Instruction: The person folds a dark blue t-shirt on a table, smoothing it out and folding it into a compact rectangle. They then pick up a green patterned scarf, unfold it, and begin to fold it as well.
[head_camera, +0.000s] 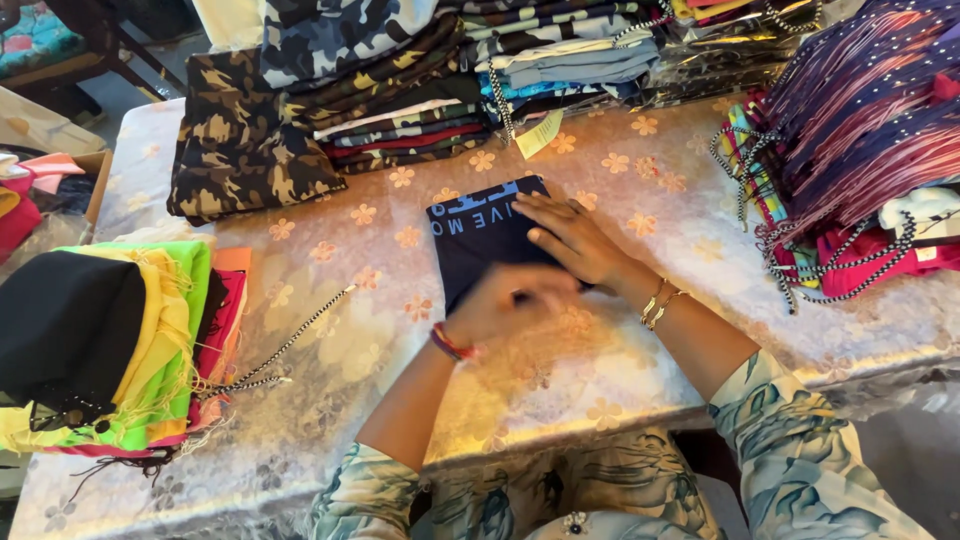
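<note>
Nearest the camera, two forearms in blue-green floral sleeves reach over the table (330, 330), which is covered with a pale cloth printed with peach flowers. The left hand (505, 300), blurred, lies over the near edge of a folded navy garment (480, 240); whether its fingers pinch the cloth or only press on it I cannot tell. A red band circles that wrist. The right hand (575, 240), with gold bangles at the wrist, lies flat and open-fingered on the garment's right side, just beside the left hand. The garment sits mid-table, a small dark rectangle tilted slightly, with a paler blue printed band across its far end. To the left, at the table's edge, a stack of bright folded cloth (120, 350) in black, yellow, neon green and pink trails a black-and-white cord (285, 350) toward the centre. To the right, a heap of purple and pink garments (860, 130) with similar cords crowds the edge. Farther off, camouflage-print piles (240, 140) and striped folded stacks (410, 125) line the back, a pale yellow paper tag (538, 133) hanging from one cord, with clear glossy packets (720, 50) behind.
</note>
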